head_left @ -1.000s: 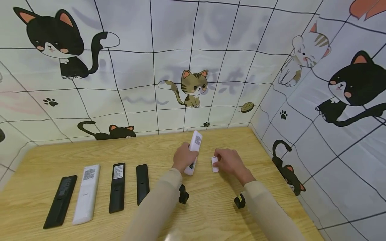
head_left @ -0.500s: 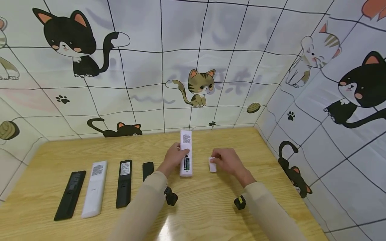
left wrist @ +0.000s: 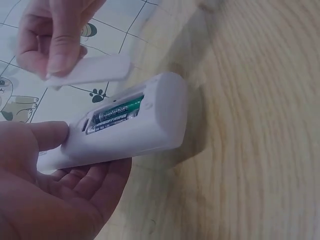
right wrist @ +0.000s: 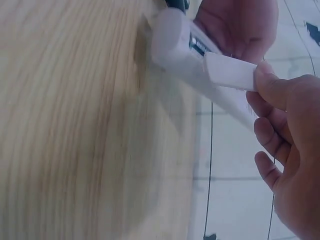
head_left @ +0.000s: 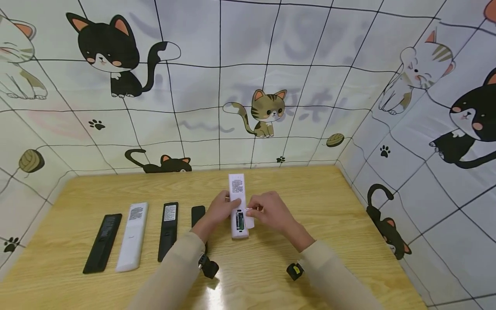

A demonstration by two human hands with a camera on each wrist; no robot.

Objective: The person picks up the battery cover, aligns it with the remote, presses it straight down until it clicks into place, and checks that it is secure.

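A white remote control (head_left: 237, 193) is gripped by my left hand (head_left: 219, 211), its back turned up and its label at the far end. The battery compartment lies uncovered, and in the left wrist view two batteries (left wrist: 116, 116) sit inside it. My right hand (head_left: 271, 211) pinches the white battery cover (head_left: 250, 222) between thumb and fingers, just right of the compartment. In the left wrist view the cover is held above the remote, apart from it. The right wrist view has the cover (right wrist: 231, 71) in front of the remote's body.
To the left on the wooden table (head_left: 271, 275) lie a black remote (head_left: 102, 243), a white remote (head_left: 132, 237), a black remote with a label (head_left: 168, 230) and another black remote (head_left: 198, 212), partly behind the left arm. A cat-print cloth wall (head_left: 201, 86) stands behind and at the right.
My left hand has turned the remote upright in view, bringing its battery compartment into sight. The right hand has carried the cover leftward, close beside the remote. The head view has shifted slightly.
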